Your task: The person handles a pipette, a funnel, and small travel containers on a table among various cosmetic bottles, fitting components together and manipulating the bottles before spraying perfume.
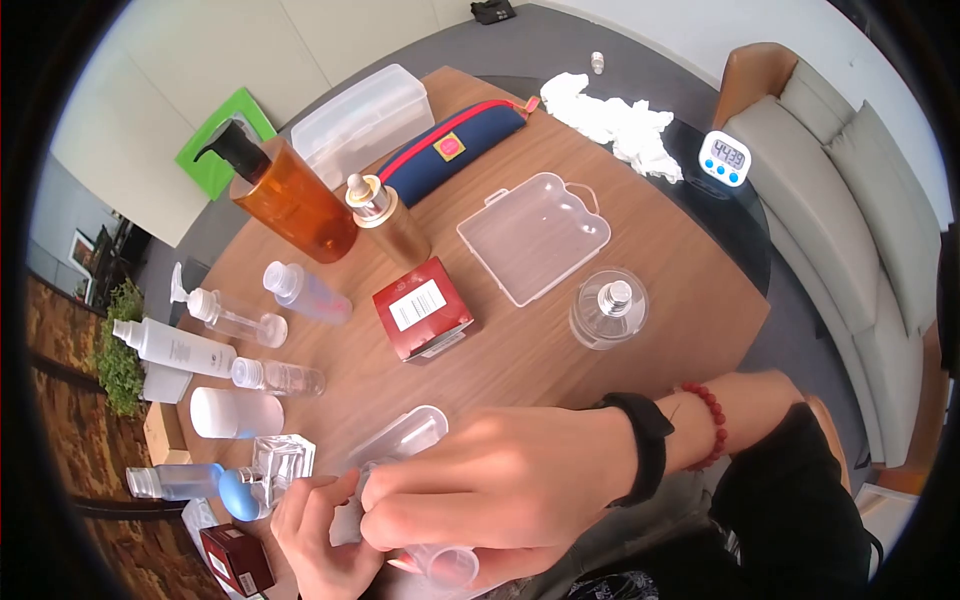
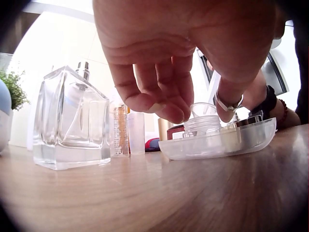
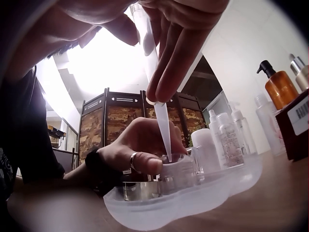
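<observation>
My left hand [image 1: 322,535] pinches a small clear jar [image 3: 177,174] between thumb and fingers; a ring circles a finger. The jar stands in a shallow translucent plastic tray [image 3: 212,193], beside a small metallic-looking round piece [image 3: 141,191]. Above it, my right hand [image 1: 500,480] grips a clear tube [image 3: 143,29]. A narrow, tapered translucent tip [image 3: 163,126] slants from the right fingers down to the jar's mouth. In the head view, the right hand covers most of the jar and tip.
Left of the hands stand a square glass bottle [image 2: 72,121] and several small bottles. Farther back are a red box [image 1: 424,308], amber pump bottle [image 1: 295,205], dropper bottle [image 1: 390,225] and navy pouch [image 1: 440,155]. A clear case [image 1: 535,235] and round glass bottle [image 1: 608,310] sit right.
</observation>
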### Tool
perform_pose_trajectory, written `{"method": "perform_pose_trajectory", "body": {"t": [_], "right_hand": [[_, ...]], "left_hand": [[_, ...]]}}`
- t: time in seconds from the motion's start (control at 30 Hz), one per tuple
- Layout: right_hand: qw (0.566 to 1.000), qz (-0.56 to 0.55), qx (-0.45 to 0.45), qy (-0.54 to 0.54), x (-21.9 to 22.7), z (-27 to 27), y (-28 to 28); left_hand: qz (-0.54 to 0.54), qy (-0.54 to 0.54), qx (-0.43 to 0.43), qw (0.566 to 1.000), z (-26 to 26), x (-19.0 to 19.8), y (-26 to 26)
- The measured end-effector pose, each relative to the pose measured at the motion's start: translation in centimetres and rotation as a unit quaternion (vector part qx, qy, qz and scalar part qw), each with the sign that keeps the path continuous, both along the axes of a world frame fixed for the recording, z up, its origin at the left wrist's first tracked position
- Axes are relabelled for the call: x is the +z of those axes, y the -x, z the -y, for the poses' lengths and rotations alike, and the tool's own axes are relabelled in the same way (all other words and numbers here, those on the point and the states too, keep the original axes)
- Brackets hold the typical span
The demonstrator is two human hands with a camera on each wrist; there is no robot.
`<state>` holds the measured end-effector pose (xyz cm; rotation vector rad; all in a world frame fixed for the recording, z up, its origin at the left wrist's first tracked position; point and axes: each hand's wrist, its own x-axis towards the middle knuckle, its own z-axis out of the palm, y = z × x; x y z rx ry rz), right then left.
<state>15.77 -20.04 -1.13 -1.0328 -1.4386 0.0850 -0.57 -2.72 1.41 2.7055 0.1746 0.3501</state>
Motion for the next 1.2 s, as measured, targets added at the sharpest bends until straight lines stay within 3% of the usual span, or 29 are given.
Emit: {"method": "perform_pose_trajectory", "body": {"t": [0.1,0.3,0.57,0.73,0.87,1.07,1.13,1.17,1.2], "right_hand": [[0.998,-0.015,0.007,0.060,-0.1,0.0,-0.1],[1.000,0.000,-0.003,0.011,-0.1,0.0,0.0],[0.998,0.021,0.003,0.053,0.2,0.1,-0.3],[0.999,0.031,-0.022,0.018,0.1,0.0,-0.2],[1.000,-0.016,-0.003,0.011,0.3,0.1,0.0],[1.000,-0.012,-0.001,-0.016,0.2,-0.2,-0.1],[0.998,-0.022,0.000,-0.051,0.0,-0.4,0.0],[0.999,-0.011,-0.022,-0.020,0.1,-0.2,0.0],[0.999,-0.001,-0.046,0.011,0.2,-0.1,0.0]], "left_hand": [[0.007,-0.003,-0.008,1.000,-0.1,0.1,-0.3],[0.003,-0.001,-0.006,1.000,-0.1,0.1,-0.2],[0.021,-0.009,-0.007,1.000,-0.1,-0.1,-0.2],[0.003,0.062,0.070,0.996,-0.9,-1.9,1.0],[0.046,0.092,0.033,0.994,-1.0,-2.5,1.2],[0.004,-0.006,-0.012,1.000,-0.7,-0.7,0.4],[-0.003,0.034,0.036,0.999,-1.9,-2.6,1.6],[-0.004,0.033,0.035,0.999,-1.6,-2.4,1.5],[0.005,0.107,0.065,0.992,-1.1,-2.3,1.1]]}}
